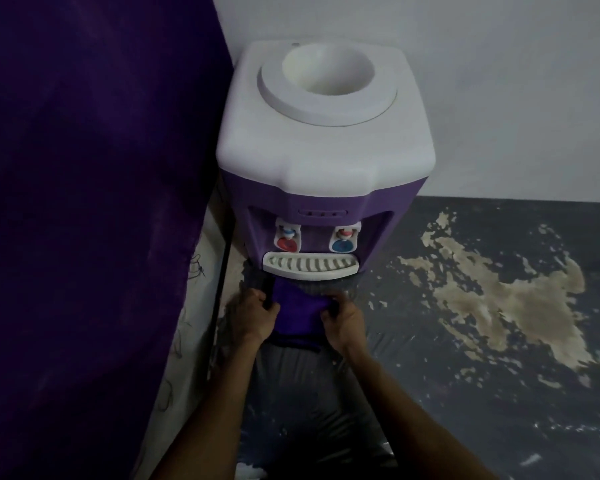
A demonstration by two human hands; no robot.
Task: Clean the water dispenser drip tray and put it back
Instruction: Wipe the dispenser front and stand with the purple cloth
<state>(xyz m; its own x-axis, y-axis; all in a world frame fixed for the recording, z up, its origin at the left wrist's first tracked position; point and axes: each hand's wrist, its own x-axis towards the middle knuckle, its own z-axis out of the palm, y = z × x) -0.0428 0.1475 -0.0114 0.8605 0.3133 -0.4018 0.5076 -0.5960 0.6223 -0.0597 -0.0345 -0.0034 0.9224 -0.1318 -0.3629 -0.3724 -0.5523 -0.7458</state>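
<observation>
Down low, both hands hold a purple cloth (297, 315) in front of the water dispenser (323, 161). Left hand (252, 315) grips its left edge with curled fingers, and right hand (343, 323) grips its right edge. Just above the cloth, the white drip tray (310, 266) sits in its slot under the two taps.

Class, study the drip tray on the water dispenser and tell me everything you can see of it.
The drip tray is a white, plastic-looking piece with a curved front edge and a slotted grille of parallel ribs. It sits level in the purple front of the water dispenser, just under the two taps. Neither hand touches it; both are below it, holding a purple cloth.
</observation>
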